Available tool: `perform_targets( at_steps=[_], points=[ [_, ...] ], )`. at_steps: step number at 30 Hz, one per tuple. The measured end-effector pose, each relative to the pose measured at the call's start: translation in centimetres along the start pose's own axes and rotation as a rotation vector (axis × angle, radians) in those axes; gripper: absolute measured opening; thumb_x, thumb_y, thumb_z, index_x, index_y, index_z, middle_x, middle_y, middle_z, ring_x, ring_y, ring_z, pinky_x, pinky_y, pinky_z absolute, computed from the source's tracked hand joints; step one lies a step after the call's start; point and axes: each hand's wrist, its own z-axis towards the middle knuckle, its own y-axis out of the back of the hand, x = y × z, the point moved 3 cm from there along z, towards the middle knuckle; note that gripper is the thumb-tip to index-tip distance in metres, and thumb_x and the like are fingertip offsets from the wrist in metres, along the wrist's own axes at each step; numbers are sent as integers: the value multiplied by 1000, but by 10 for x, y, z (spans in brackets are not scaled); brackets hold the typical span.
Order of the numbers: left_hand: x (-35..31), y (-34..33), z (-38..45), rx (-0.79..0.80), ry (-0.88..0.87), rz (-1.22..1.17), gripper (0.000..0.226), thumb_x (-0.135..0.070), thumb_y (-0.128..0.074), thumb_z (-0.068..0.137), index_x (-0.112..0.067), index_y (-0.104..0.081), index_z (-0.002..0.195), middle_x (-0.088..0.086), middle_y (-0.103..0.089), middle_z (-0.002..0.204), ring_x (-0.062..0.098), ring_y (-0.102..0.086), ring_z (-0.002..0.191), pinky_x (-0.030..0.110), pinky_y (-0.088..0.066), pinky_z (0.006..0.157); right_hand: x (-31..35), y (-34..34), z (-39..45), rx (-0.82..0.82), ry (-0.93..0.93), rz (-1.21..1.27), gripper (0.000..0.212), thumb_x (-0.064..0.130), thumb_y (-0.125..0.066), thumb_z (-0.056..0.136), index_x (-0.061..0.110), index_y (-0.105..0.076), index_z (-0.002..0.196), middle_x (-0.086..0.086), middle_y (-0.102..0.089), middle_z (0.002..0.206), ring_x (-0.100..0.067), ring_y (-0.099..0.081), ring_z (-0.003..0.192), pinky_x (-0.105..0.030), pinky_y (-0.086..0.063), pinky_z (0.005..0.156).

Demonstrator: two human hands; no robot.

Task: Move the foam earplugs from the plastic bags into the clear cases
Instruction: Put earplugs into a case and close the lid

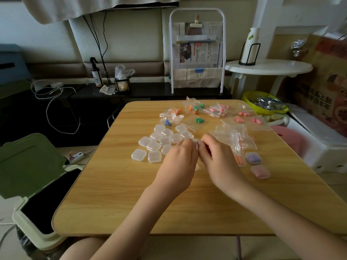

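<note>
Over the middle of the wooden table [116,194], my left hand [178,162] and my right hand [217,158] meet with curled fingers on a small clear case [196,144], mostly hidden between them. Several empty clear cases [155,145] lie in a cluster to the left. Plastic bags with orange [176,111], green [199,120], blue [167,122] and pink [218,110] foam earplugs are spread across the far side. Emptied bags [238,139] lie just right of my hands. Filled cases hold orange [241,160], purple [253,158] and pink [260,171] earplugs.
A green-lidded bin [32,177] stands open at the table's left. A white step stool with newspapers [197,53] stands behind the table. To the right are a yellow bowl [264,104], a white round side table [268,67] and white foam boxes [323,145].
</note>
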Motion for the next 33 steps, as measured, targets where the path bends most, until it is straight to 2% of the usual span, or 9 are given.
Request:
perform_targets(
  at_steps=[7,11,16,19,22,24,27,30,33],
  points=[
    [-7,6,-2,-14,22,63,31,12,-56,83,-11,-41,68,-15,-18,63,14,-32,53,31,-31,46,-5,6,8,-120,50,-285,23,15,-44,99,16,-34,78,9,-36,63,-5,-35,53,-22,-21,47],
    [10,10,0,-42,250,-58,34,-16,-41,100,-15,-33,67,-6,-34,60,9,-30,53,28,-28,54,2,13,8,28,238,-257,8,22,-45,97,16,-40,97,4,-49,78,-15,-52,60,-32,-44,50],
    [3,14,-5,-70,190,-184,37,-21,-46,98,-18,-37,63,-5,-40,58,10,-34,53,24,-28,50,-8,5,10,167,231,-253,22,-3,-53,87,15,-62,96,6,-45,131,-14,-56,102,-38,-54,76],
    [-12,9,-10,-16,20,-129,36,-22,-45,99,-22,-34,65,-7,-40,63,9,-36,58,22,-27,55,-12,-2,7,325,62,-39,34,-5,-43,90,16,-67,103,-1,-41,144,-14,-48,126,-27,-39,102],
    [-18,5,-15,-31,-24,-127,30,-30,-41,97,-19,-38,70,-7,-41,67,12,-37,64,26,-29,61,-6,-3,3,377,-6,231,37,9,-42,87,36,-61,103,15,-55,126,6,-49,117,-14,-36,98],
    [-17,13,-14,-130,36,-180,30,-33,-42,96,-24,-36,68,-11,-40,66,6,-38,63,19,-29,58,-8,-2,4,363,-44,271,26,35,-46,90,41,-60,111,28,-58,115,12,-52,105,-10,-39,86],
    [-5,31,-10,-288,237,-245,24,-39,-43,95,-27,-38,75,-10,-44,79,0,-41,71,13,-33,63,-15,4,6,370,-135,306,47,63,-53,85,54,-46,131,23,-48,138,-7,-50,123,-29,-42,97],
    [20,37,-4,-207,520,-449,8,-31,-52,94,-22,-51,94,-5,-55,99,3,-52,85,15,-43,67,-14,12,5,351,-105,401,49,21,-55,94,53,-46,130,20,-46,140,-13,-48,128,-28,-41,99],
    [30,35,-2,-66,612,-751,15,-21,-61,91,-7,-63,97,0,-69,83,10,-63,74,19,-53,63,-13,12,3,354,-83,402,60,-1,-49,94,50,-48,126,29,-51,131,0,-52,115,-17,-45,92]
  ],
)
